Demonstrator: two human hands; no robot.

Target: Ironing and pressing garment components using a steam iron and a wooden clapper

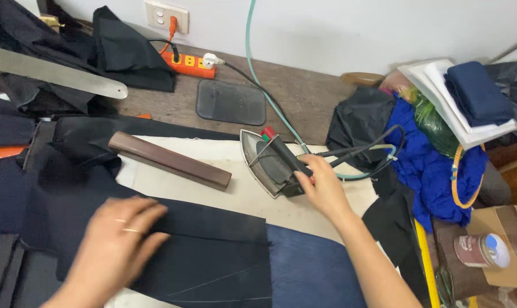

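Near the desk's front edge, the left hand point(118, 242) lies flat and open on dark navy cloth point(207, 256) – gripping nothing. Further in, the right hand point(322, 188) closes around the handle of the steam iron point(272, 162), tilted on its side – beyond, a wooden block point(170, 159)

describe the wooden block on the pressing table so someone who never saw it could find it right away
Start at the pale padded pressing surface in the middle of the bench. Left of the iron that the right hand grips lies the wooden block, slanting across the edge of the dark fabric. It is the only long, brown, hard bar among soft cloths.
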